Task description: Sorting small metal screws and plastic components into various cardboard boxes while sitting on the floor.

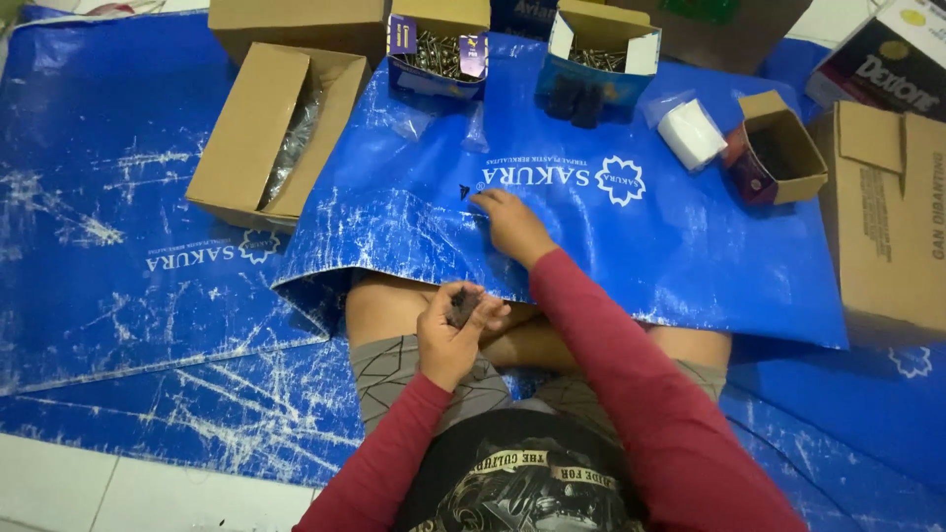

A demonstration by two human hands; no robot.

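- Now the left hand [455,330], at 6 o'clock over the lap, has its fingers curled narrow around a small clump of dark screws [463,303].
- The right hand [512,227] reaches to the middle of the blue tarp [641,246], fingers narrow and pinched down near a lone dark bit [464,191] just at its 10 o'clock; I cannot tell whether it grips anything.
- To do this well, in my judgement: pinch one piece at a time, keep the left palm cupped and level so the clump does not spill onto the lap, and keep the tarp flat.
- Containers, clockwise:
- Long brown box [258,133] at 10 o'clock, open, with a clear bag of dark pieces inside.
- Blue box [438,57] at 12 o'clock, open, full of shiny screws.
- Second blue box [598,59] at 1 o'clock, also screws; dark lumps lie before it.
- Small open carton [783,148] at 2 o'clock, contents too dark to tell, beside a white roll [692,135].
- Big carton [892,217] at 3 o'clock, inside hidden.
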